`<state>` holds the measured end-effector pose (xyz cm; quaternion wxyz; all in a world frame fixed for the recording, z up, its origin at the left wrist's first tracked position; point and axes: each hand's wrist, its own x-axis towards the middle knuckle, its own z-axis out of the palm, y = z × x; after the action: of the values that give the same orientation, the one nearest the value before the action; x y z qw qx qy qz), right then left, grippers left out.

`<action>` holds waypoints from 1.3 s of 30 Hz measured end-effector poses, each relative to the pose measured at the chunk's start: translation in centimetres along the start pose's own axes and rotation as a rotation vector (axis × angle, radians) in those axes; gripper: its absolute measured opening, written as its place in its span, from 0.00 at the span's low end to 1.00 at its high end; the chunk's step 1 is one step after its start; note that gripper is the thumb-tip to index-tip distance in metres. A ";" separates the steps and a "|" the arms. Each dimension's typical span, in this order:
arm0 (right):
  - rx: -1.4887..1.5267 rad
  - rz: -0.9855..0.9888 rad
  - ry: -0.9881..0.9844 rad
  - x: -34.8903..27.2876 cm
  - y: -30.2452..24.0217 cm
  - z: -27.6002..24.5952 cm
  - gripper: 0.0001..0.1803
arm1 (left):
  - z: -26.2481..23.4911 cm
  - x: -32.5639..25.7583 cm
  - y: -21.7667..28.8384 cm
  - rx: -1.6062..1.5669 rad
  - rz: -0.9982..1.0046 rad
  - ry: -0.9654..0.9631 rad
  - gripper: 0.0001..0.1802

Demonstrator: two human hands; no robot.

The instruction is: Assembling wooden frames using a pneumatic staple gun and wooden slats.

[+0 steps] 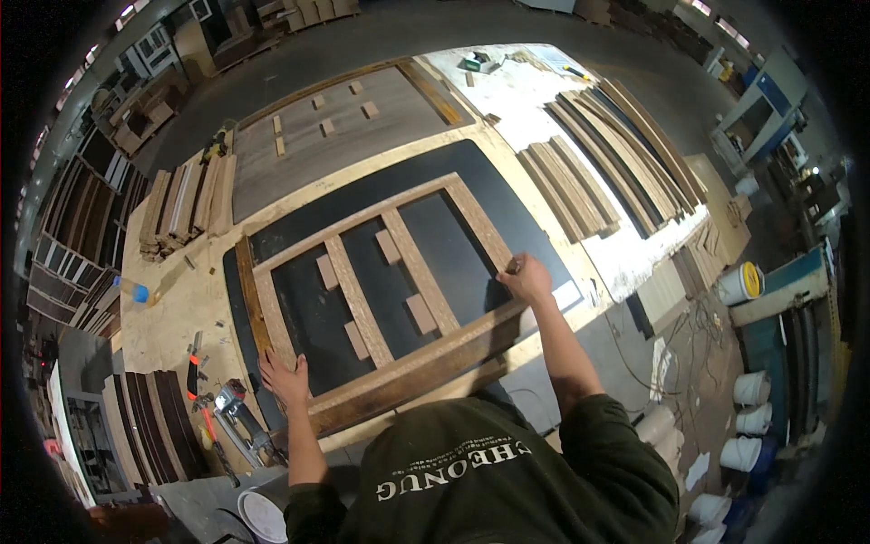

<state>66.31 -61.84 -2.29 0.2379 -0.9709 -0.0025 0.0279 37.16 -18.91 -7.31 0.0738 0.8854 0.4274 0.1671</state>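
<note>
A wooden frame [361, 300] with two inner slats lies on a dark panel [482, 179]. Several small wood blocks [420, 314] sit beside the inner slats. My left hand [285, 379] rests with fingers spread on the frame's near left corner, next to a brown strip [253, 299] along the panel's left edge. My right hand [528, 277] has its fingers curled around the frame's right rail, close to its near end. A wide board [412, 381] runs along the near side of the frame, in front of my body.
A second panel [317, 150] with small blocks lies farther off. Stacked strips stand at the left [188, 204] and right [625, 154]. A nail gun [240, 419] and an orange-handled tool [193, 372] lie at the near left. White buckets [750, 388] stand on the right floor.
</note>
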 end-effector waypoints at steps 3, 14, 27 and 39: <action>-0.040 0.070 -0.168 -0.2 -0.6 -1.5 0.30 | 0.8 0.0 -0.5 0.020 0.004 -0.047 0.43; -0.241 0.013 -0.333 1.5 0.3 -2.6 0.35 | 0.6 -0.2 -0.6 0.034 -0.018 -0.091 0.42; 0.013 -0.161 -0.228 -0.9 7.8 -1.4 0.23 | -1.6 -5.0 0.6 0.153 -0.202 -0.157 0.40; 0.109 -0.416 0.268 -4.0 8.4 -1.6 0.12 | -1.5 -7.6 2.3 0.199 -0.454 -0.087 0.38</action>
<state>62.34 -70.13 -4.54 0.2884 -0.9303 -0.1693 -0.1508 33.87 -26.27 -7.04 0.0399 0.7761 0.6260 0.0652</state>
